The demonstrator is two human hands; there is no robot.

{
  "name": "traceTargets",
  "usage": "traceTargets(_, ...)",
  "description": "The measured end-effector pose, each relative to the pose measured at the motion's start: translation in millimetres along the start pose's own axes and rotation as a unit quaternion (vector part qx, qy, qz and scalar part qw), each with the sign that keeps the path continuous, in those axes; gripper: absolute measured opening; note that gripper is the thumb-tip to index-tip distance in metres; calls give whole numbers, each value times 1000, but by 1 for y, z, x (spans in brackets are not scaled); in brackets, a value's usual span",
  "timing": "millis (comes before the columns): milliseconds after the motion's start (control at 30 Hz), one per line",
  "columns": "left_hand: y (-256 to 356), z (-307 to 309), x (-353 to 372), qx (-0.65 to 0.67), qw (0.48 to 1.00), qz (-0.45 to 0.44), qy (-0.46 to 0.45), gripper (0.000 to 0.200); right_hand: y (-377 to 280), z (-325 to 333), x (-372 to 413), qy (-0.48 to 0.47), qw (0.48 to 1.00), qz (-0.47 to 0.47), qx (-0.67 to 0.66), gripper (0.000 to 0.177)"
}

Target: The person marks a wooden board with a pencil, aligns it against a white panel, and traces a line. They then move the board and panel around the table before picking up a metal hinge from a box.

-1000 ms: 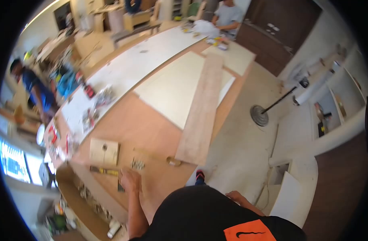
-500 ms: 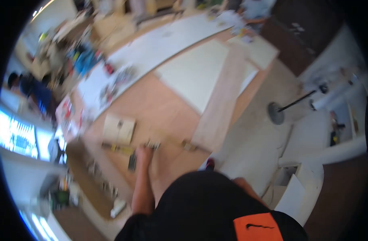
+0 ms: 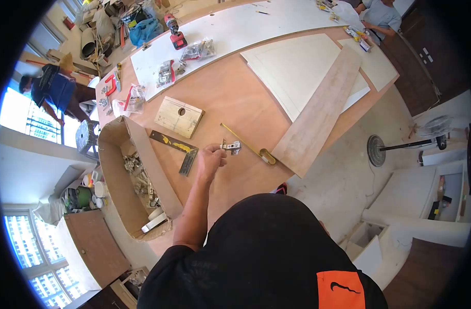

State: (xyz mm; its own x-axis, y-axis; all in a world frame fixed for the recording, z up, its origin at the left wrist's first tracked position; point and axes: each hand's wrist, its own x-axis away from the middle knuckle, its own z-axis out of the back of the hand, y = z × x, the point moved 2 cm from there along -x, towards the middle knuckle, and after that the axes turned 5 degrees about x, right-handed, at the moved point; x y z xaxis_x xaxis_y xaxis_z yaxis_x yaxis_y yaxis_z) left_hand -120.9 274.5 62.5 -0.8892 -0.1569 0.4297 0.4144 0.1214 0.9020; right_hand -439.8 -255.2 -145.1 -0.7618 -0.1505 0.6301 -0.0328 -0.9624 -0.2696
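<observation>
My left hand (image 3: 210, 159) is closed on a metal cabinet hinge (image 3: 231, 147), held by one end above the wooden table (image 3: 222, 110). Left of the hand lies a try square (image 3: 174, 147) with yellow smears on its dark blade. A tape measure (image 3: 267, 156), its yellow blade partly pulled out, rests to the right of the hinge. Beyond the square is a pale wooden block (image 3: 179, 116) with a round hole. Out of sight behind my torso is my right hand.
A cardboard box (image 3: 137, 180) of metal hardware stands at left. White panels (image 3: 292, 67) and a long plank (image 3: 320, 110) lie at right. A red drill (image 3: 174, 32) and bagged hardware (image 3: 198, 50) sit farther back. Two people are nearby; a fan (image 3: 377, 149) stands right.
The view has tilted and sharpened, so the table items appear shifted. My left hand now shows farther right of the try square, with the hinge in it. My right arm has mostly left sight.
</observation>
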Motion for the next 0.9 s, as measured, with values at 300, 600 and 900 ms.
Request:
traceTargets(300,-3,-1,1,78,996,24,-34,28,-4,2,1,-2,1000,-17,-13,38)
traceTargets(600,65,73,36,478,875,-69,30,9,-2,18,-15,-28,999,-17,-6,37)
traceTargets(900,73,174,58,520,788,-130,303,8,-10,28,-33,-13,1000,-20,-7,37)
